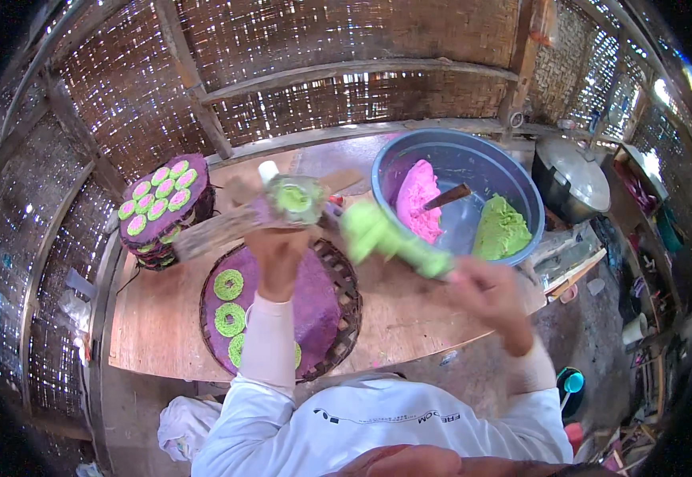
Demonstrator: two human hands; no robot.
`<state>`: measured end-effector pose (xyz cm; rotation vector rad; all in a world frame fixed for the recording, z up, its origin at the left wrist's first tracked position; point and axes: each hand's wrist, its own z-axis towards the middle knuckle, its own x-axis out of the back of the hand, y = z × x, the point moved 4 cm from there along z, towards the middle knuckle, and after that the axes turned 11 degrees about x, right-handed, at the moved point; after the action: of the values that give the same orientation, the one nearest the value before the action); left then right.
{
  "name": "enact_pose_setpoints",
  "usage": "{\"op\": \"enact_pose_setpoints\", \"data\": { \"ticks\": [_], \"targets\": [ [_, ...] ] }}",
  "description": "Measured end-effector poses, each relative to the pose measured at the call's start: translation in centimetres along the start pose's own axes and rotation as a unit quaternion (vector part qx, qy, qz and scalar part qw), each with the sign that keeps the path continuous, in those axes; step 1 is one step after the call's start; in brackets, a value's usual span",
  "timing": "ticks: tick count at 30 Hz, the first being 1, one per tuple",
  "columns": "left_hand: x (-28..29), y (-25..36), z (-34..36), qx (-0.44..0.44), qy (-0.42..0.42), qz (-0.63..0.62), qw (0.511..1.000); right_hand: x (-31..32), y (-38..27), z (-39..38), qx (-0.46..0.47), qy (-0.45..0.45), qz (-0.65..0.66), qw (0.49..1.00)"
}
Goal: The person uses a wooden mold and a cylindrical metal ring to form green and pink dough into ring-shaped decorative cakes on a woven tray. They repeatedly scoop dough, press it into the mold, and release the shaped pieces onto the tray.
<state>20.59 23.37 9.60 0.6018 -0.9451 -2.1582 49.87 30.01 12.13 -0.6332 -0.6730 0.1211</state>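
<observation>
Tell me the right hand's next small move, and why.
Probably ease the green dough leftward to the round opening in the wooden press. The right hand grips a blurred tool laden with that dough, the left hand appears to hold the press, and its opening already shows some green.

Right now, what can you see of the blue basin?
The blue basin is round, open and plastic-looking, upright on the wooden table. Pink dough, a brown handle angled out of it, lies inside left; green dough inside right. Whether the blurred tool in the right hand touches it is unclear.
</observation>
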Motion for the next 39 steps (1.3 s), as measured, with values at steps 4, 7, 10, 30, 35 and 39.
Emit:
{"op": "enact_pose_setpoints", "data": {
  "ticks": [4, 7, 10, 30, 35, 39],
  "targets": [
    [4.8, -0.9, 0.3, -0.029, 0.049, 0.272, 0.961, 9.1, 3.2, 1.4, -0.14, 0.063, -0.305, 0.94],
    [7.5, -1.4, 0.2, 0.162, 0.022, -0.111, 0.98, 11.4, 10.0, 1.8, -0.224, -0.038, -0.481, 0.847],
    [3.0, 4.4, 1.9, 0.128, -0.066, -0.338, 0.93, 11.1, 14.5, 1.0, -0.14, -0.06, -0.558, 0.816],
    [12.3, -4.5, -3.9, 0.188, -0.06, 0.186, 0.962, -11.0, 0.6, 1.7, -0.191, -0.011, 0.709, 0.678],
    [6.5, 5.2, -6.1, 0.002, -0.138, 0.378, 0.916, -11.1, -0.1, 3.7, -0.112, -0.059, 0.537, 0.834],
    [7.3, 7.2, -6.0, 0.028, -0.187, 0.419, 0.888, -10.6, -3.3, 6.1, 0.07, -0.136, 0.343, 0.927]
  ]
}}
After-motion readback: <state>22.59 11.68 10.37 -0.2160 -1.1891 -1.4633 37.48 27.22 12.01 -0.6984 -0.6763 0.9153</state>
